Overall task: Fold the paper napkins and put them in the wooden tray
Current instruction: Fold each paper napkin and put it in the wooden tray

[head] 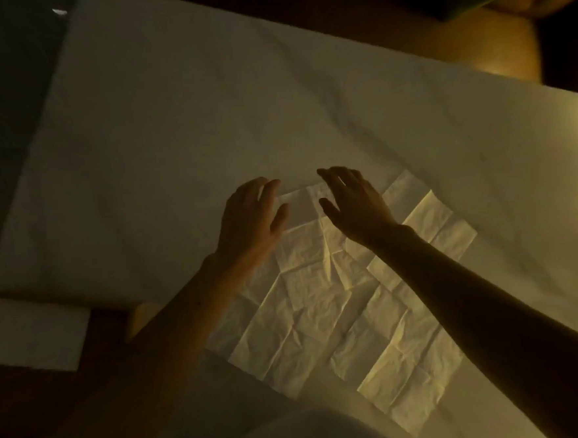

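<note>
Dim light. Left hand (251,218) and right hand (355,204) both loose-fingered, gripping nothing, at far edge of unfolded napkin (307,306) on white-clothed surface (171,124). Second napkin (410,364) overlaps alongside.

**Dim room, warm light from your right**

You look down on a table under a creased white tablecloth (171,124). It glows yellow toward the right edge and fades to grey on the left. Beyond its far edge a rounded golden shape (484,44), too blurred to identify, sits against darkness. A dark grey-green surface (7,118) runs along the left.
</note>
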